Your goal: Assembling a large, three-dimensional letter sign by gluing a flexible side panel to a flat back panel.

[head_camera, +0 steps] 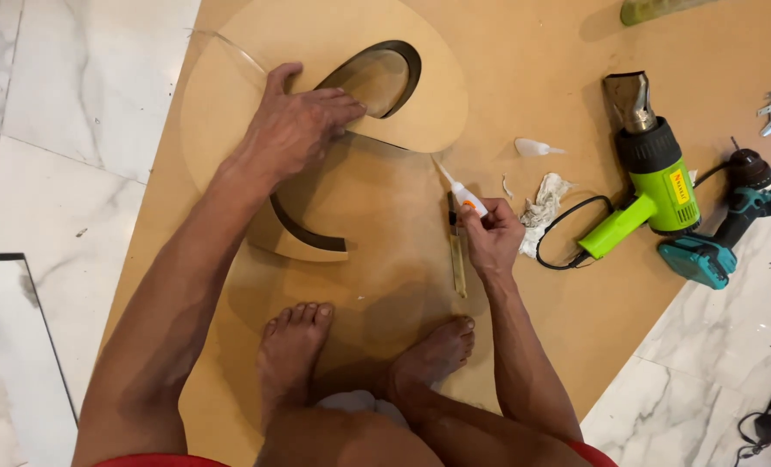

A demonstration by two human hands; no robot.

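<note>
glue bottle [467, 198] pinched in right grip [492, 235], left grip [303, 125] flat on curved board [334, 52], brown sheet [524, 86], marble floor [48, 95]

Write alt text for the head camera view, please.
A squatting person's left hand presses a curved wooden cutout on a brown board, while the right hand holds a small glue bottle. A green heat gun lies nearby.

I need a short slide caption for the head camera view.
Left hand presses a curved board cutout; right hand holds a glue bottle.
</note>
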